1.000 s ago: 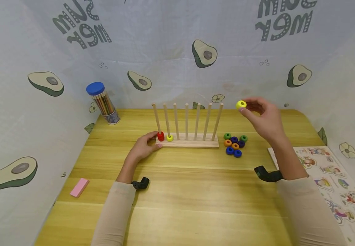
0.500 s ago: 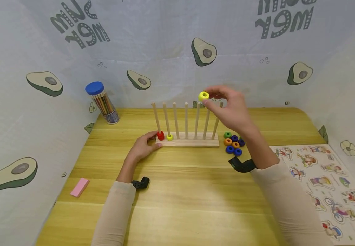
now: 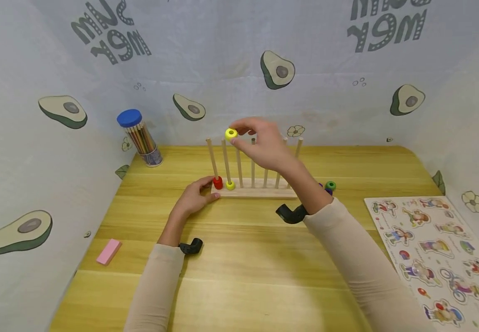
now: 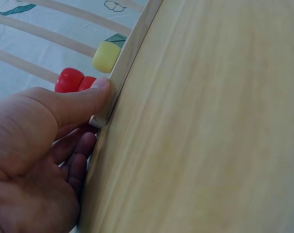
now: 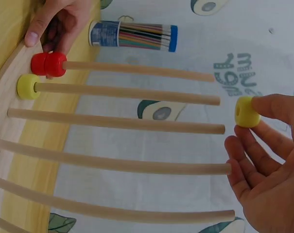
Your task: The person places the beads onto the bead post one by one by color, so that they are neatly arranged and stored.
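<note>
"Right hand?"
"Pinching a yellow bead, thumb and finger — it's above the rack, near the tips of its second and third pegs from the left, not touching."
"Left hand?"
"Gripping the rack's left end, thumb in front."
"On the rack?"
"Red beads on the leftmost peg, another yellow bead on the second."
"Around it?"
"Loose beads right of the rack (partly behind the arm) — jar left of it, pink block left and nearer."
</note>
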Demonstrator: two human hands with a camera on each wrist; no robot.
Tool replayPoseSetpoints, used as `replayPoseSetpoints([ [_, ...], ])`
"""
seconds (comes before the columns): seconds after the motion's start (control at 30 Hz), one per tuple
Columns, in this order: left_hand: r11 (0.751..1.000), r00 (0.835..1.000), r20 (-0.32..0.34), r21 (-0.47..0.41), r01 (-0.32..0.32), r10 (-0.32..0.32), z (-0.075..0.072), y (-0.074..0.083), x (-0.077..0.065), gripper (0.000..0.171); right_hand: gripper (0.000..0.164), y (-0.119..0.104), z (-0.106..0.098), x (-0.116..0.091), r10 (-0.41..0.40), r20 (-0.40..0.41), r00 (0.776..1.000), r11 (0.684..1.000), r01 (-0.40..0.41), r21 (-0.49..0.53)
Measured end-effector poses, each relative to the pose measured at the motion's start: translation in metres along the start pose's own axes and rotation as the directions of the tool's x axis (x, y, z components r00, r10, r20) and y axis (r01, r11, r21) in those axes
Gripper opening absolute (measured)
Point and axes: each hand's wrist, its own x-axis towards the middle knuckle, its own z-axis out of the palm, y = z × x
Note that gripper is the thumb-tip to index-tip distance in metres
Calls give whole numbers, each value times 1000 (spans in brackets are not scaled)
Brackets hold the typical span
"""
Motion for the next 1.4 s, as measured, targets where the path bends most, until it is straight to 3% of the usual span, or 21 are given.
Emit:
replayPoseSetpoints([
  [0.43,1000,1000,4,-1,-2,2,-1,-2,3,67,37,-3,22,17,32,53,998,998,-29,-49],
  [1.07,1000,1000,0,5,-25,25,0,-2,4,65,35,-4,19,15,56,81,995,996,-50,-78],
  [1.4,1000,1000,0,14,-9,9,-1,-3,3,67,34,-1,3,1,0,7,1000,997,1,-76],
])
